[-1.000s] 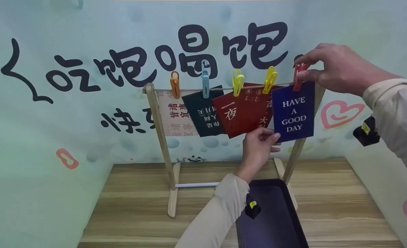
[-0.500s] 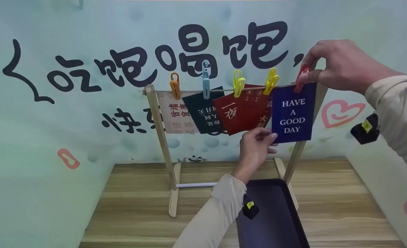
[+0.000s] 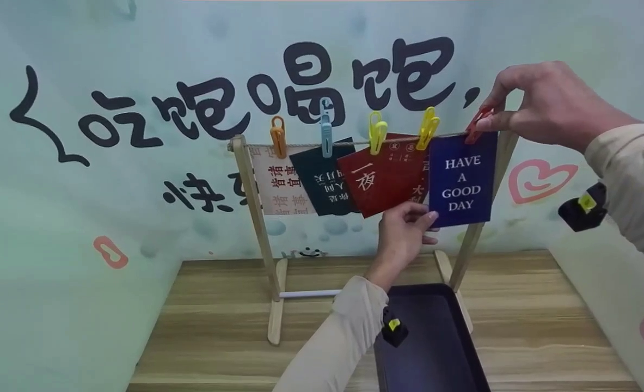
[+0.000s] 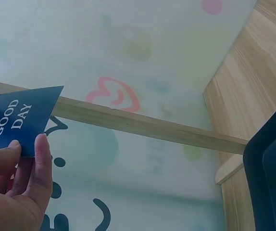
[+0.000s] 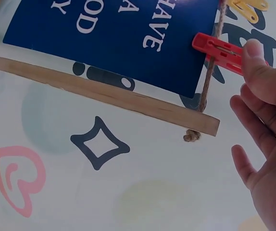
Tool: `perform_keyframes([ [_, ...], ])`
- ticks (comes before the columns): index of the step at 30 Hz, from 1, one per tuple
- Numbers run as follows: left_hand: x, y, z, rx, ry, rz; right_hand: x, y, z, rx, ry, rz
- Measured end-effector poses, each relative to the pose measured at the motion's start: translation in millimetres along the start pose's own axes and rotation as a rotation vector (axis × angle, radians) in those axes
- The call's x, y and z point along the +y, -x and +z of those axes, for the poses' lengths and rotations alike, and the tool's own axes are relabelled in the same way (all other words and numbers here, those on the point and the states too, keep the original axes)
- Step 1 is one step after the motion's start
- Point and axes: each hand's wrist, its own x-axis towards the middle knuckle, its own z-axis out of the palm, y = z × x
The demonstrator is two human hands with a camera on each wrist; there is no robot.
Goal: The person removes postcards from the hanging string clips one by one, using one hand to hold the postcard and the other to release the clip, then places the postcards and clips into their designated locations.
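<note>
A blue card (image 3: 461,182) reading "HAVE A GOOD DAY" hangs at the right end of a string line. My left hand (image 3: 403,234) pinches its lower left corner between thumb and fingers, also seen in the left wrist view on the card's corner (image 4: 22,120). At the top edge, my right hand (image 3: 556,106) pinches a red clothespin (image 3: 478,125). In the right wrist view the clothespin (image 5: 219,52) sits over the string and the card's edge, thumb on its outer end. Left of it hang a red card (image 3: 381,179), a dark green card (image 3: 324,182) and a pale card (image 3: 281,185).
A wooden frame (image 3: 256,218) holds the string. Orange (image 3: 277,139), light blue (image 3: 326,136) and yellow clothespins (image 3: 376,133) grip the line. Below, a black tray (image 3: 430,337) lies on the wood-grain table (image 3: 213,321). A printed wall (image 3: 136,54) stands close behind.
The red clothespin has tilted, its top leaning right, and my right hand has shifted slightly right with it. My left hand keeps its pinch on the card, moving slightly left.
</note>
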Motion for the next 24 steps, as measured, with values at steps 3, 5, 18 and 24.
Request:
perform_keyframes([
  [3, -1.0, 0.3, -0.6, 0.004, 0.008, -0.002, 1, 1, -1, -0.023, -0.022, 0.04],
  [5, -1.4, 0.4, -1.0, 0.001, 0.015, -0.001, 2, 1, -1, -0.028, -0.034, 0.065],
  [18, -3.9, 7.1, -6.8, -0.017, 0.013, 0.005, 15, 15, -3, 0.067, -0.206, 0.159],
  [24, -4.3, 12.0, -14.7, -0.019, 0.009, 0.014, 13, 29, 9, 0.126, -0.23, 0.118],
])
